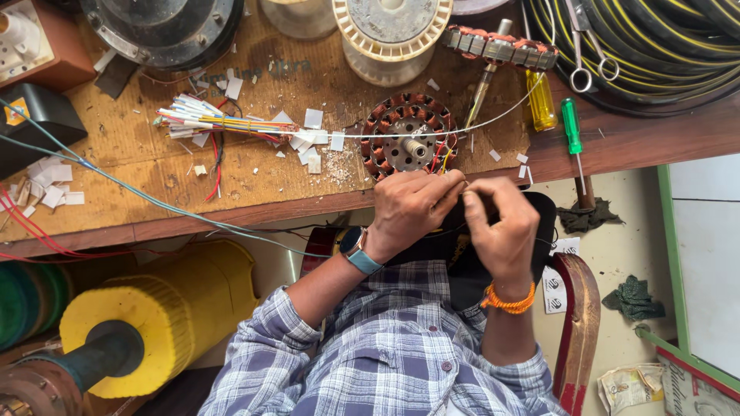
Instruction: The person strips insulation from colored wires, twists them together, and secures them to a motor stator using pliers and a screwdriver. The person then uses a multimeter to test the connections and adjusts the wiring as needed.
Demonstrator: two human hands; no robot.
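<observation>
Your left hand [408, 208] and right hand [501, 227] meet at the near edge of the bench [231, 192], just below the round copper-wound stator [407, 143], which sits close to that edge. Both grips are closed, fingertips pinching thin wires [445, 158] that lead up out of the stator; the red and yellow strands are small and partly hidden by your fingers. A long white cord [347, 135] runs left from the stator to a bundle of coloured wires and white sleeves [212, 123], with paper scraps scattered between. To the right, a yellow-handled screwdriver [541, 100] and a green-handled one [571, 127] lie near the bench's edge, well apart from your hands. Behind stand a pale wire spool [391, 35] and coiled black-and-yellow cable [655, 46]. Below the bench edge, a yellow roller [166, 316] lies to your left, a tiled floor to your right.
</observation>
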